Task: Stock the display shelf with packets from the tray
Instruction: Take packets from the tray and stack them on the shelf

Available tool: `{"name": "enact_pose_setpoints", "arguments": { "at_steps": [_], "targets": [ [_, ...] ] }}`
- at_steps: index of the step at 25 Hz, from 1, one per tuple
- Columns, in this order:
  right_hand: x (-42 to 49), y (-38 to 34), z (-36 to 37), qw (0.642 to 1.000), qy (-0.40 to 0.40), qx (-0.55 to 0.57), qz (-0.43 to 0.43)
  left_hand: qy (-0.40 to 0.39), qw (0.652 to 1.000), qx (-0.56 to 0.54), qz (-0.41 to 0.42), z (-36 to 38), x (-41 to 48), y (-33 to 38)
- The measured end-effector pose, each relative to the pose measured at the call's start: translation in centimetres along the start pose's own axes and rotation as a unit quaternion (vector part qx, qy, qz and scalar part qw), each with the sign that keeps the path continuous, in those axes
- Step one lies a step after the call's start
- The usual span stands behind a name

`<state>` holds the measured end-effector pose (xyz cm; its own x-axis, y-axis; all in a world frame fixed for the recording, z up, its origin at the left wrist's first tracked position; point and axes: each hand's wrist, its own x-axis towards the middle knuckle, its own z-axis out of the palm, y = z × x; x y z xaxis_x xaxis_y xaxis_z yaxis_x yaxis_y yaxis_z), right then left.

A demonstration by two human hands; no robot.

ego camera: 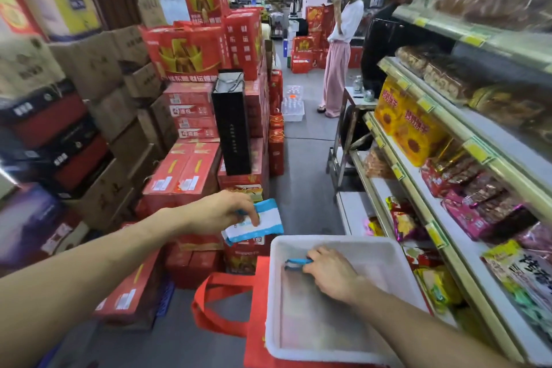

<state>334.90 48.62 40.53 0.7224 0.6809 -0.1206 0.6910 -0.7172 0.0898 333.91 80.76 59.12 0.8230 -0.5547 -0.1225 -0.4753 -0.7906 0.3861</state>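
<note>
A narrow strip of grey floor (304, 158) runs beyond the white tray (328, 240), with red cartons (179, 176) crowding its left and the display shelf (418, 206) edging its right. The left hand (221, 212) pinches a blue-and-white packet (257, 224) just past the tray's far-left corner; the right hand (331, 275) pinches a blue packet (295, 263) inside the tray.

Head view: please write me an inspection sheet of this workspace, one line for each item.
Surface: white tray resting on a red bag.
Job's things: blue-and-white packet held just outside the tray; blue packet inside it; display shelf on the right, stocked with snack bags.
Clutter: stacked red cartons and brown boxes on the left.
Grippers: left hand pinches the blue-and-white packet; right hand grips the blue packet.
Cables: nothing seen.
Surroundings: narrow shop aisle; a person stands further down.
</note>
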Motion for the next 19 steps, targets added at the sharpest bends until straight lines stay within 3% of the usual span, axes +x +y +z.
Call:
{"name": "enact_pose_setpoints", "arguments": {
  "at_steps": [4,8,15,19],
  "targets": [
    [-1.6,1.3,-3.2,0.983,-0.069,0.165,0.049,-0.012,0.998,-0.058,-0.024,0.4,0.7,-0.5],
    [-5.9,6.1,-12.1,0.948,-0.086,0.289,0.098,-0.035,0.997,-0.072,0.004,-1.5,5.6,1.8],
    [-23.7,15.7,-31.4,0.959,-0.002,0.209,0.193,-0.048,0.979,-0.042,0.193,-8.8,19.3,18.0],
    [-38.5,17.8,-41.2,0.934,0.034,0.174,0.312,-0.028,0.929,0.001,0.369,-12.5,25.8,33.6]
  ]
}}
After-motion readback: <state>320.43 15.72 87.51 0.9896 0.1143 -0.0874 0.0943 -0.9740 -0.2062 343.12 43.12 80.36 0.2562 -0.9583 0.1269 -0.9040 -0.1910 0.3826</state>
